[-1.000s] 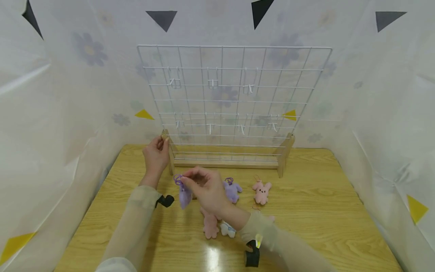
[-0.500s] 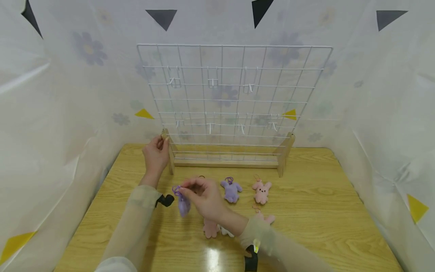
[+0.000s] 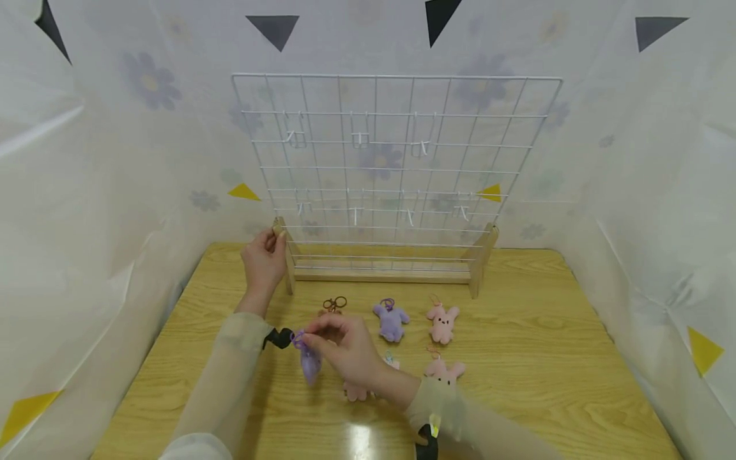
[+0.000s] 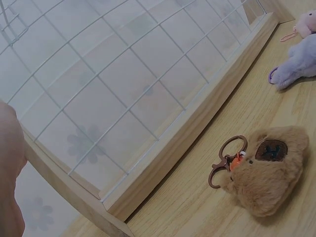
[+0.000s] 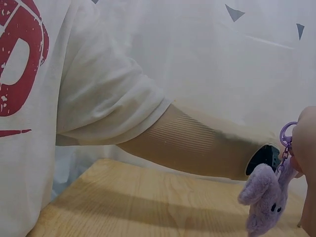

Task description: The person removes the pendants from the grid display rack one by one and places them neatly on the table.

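Note:
My left hand (image 3: 264, 262) grips the top of the wire rack's left wooden post (image 3: 291, 265). Between thumb and fingers, my right hand (image 3: 347, 348) pinches the ring of a purple plush keychain (image 3: 310, 367), which dangles above the table. Its ears and small dark eyes show in the right wrist view, where the plush (image 5: 266, 202) hangs from a purple chain. A brown bear plush keychain (image 4: 271, 168) with brown rings lies just in front of the rack; in the head view my right hand partly covers it.
White hooks (image 3: 360, 139) sit on the wire grid (image 3: 376, 169) in two rows. On the table (image 3: 540, 358) lie another purple plush (image 3: 391, 322), a pink bunny (image 3: 442, 324), a second pink bunny (image 3: 443, 372) and a pink plush (image 3: 356, 391) partly under my right hand.
My right hand has come down and nearer to me with the purple plush keychain, uncovering the brown bear's rings. The left hand stays on the post.

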### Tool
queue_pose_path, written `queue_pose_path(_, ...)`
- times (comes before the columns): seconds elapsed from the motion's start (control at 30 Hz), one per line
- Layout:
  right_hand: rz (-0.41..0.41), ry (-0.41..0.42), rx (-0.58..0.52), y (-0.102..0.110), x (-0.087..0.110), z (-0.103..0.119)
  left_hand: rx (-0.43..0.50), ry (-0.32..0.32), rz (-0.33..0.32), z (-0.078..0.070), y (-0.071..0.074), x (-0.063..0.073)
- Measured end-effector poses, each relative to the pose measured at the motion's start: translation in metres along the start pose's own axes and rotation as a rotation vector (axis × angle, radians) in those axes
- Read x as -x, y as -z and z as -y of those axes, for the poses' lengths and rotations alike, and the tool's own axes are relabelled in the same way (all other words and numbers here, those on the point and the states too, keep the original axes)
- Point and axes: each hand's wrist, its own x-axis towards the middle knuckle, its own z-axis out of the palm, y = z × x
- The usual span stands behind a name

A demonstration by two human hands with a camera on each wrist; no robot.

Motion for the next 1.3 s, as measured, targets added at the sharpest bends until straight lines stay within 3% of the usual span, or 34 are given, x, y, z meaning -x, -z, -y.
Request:
queue_pose_path(0.17, 0.006, -0.047, -0.014, -0.001, 0.007, 0.001, -0.003, 0.008, 0.010, 0.001, 0.000, 0.000)
queue_pose_path(0.47, 0.009, -0.058, -0.007, -0.001, 0.018, -0.001, -0.009, 0.041, 0.018, 0.000, 0.001, 0.002)
queue_pose_path(0.67, 0.009, -0.148, 0.001, -0.001, 0.025, -0.003, -0.013, 0.027, 0.011, -0.001, 0.001, 0.002)
queue_pose_path(1.0, 0.031, -0.149, -0.043, -0.006, 0.040, -0.013, -0.021, 0.018, 0.013, -0.003, 0.001, 0.001)
queue_pose_path(1.3, 0.024, -0.261, -0.081, -0.012, 0.049, -0.020, -0.013, -0.001, 0.001, 0.000, -0.001, 0.000)
